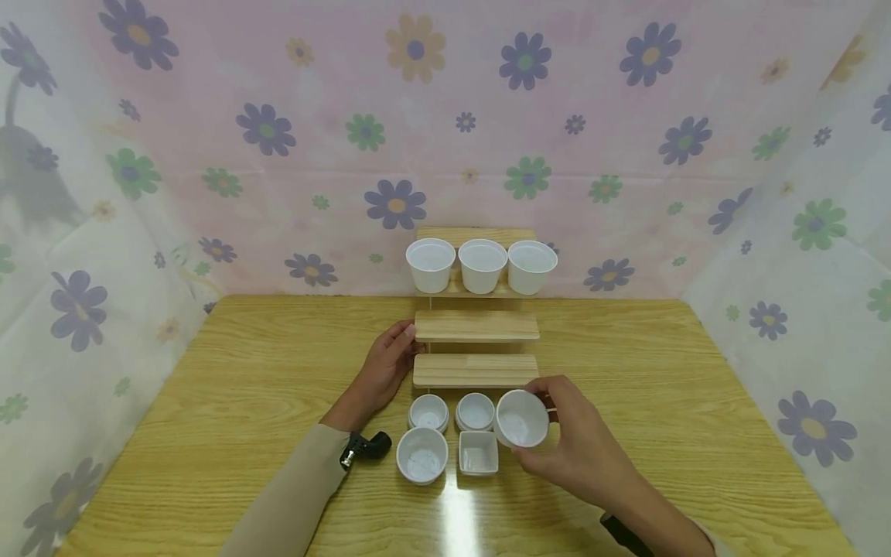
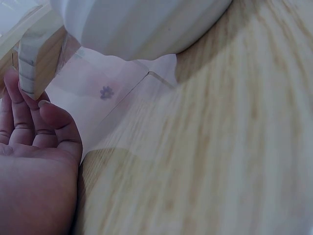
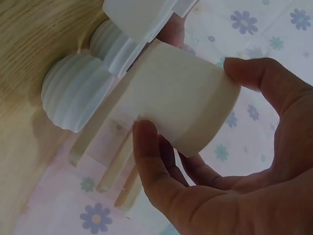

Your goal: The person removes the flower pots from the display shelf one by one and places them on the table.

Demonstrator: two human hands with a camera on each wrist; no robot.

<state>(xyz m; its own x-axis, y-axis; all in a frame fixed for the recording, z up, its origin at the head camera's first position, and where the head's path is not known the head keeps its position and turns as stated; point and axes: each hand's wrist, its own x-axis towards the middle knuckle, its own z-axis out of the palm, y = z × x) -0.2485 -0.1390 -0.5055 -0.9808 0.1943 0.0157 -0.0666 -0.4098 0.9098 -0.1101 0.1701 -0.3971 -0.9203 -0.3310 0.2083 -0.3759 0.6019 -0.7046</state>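
My right hand (image 1: 581,441) grips a smooth white cup (image 1: 522,418), fingers on one side and thumb on the other. The right wrist view shows this cup (image 3: 181,93) raised off the table and tilted. At the left end of a tiered wooden shelf (image 1: 476,326), my left hand (image 1: 386,363) holds the board's end; the left wrist view shows its fingertips and thumb around that board end (image 2: 41,66). In front of the shelf stand two small ribbed bowls (image 1: 428,413) (image 1: 476,411), a larger ribbed bowl (image 1: 421,456) and a square white dish (image 1: 478,453).
Three white cups (image 1: 430,264) (image 1: 483,265) (image 1: 532,267) stand in a row on an upper tier of the shelf. The wood-grain table (image 1: 278,340) runs back to a flowered cloth (image 1: 592,155), which also hangs along both sides.
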